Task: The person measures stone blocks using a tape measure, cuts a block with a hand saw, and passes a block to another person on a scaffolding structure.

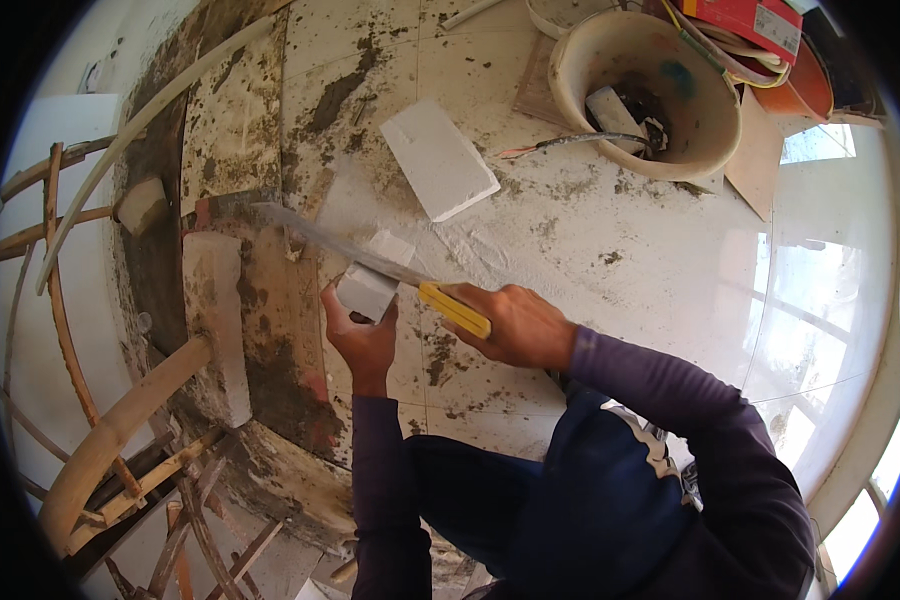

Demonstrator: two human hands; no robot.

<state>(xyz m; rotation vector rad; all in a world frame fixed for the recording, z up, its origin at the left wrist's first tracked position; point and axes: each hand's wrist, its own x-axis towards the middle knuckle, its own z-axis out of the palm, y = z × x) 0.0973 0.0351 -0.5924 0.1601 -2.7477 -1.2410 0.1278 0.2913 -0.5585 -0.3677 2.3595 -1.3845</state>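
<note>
My right hand [520, 325] is closed around the yellow handle of a hand saw [454, 309]. The saw's blade runs up and left, lying across a small white block [368, 290]. Fingers and thumb of my left hand [362, 345] grip that block from its near end. Past the blade, part of the block shows on the far side; I cannot tell how deep the blade sits. A larger white block [440, 160] lies flat on the floor beyond, apart from both hands. Pale dust is spread on the floor beside the small block.
A large dirty bucket [570, 100] with scraps in it stands at the far right, a black cable hanging over its rim. Beside it are a red box [745, 25] and wires. Wooden poles [130, 430] crowd the left. The tiled floor [610, 290] is stained with mortar.
</note>
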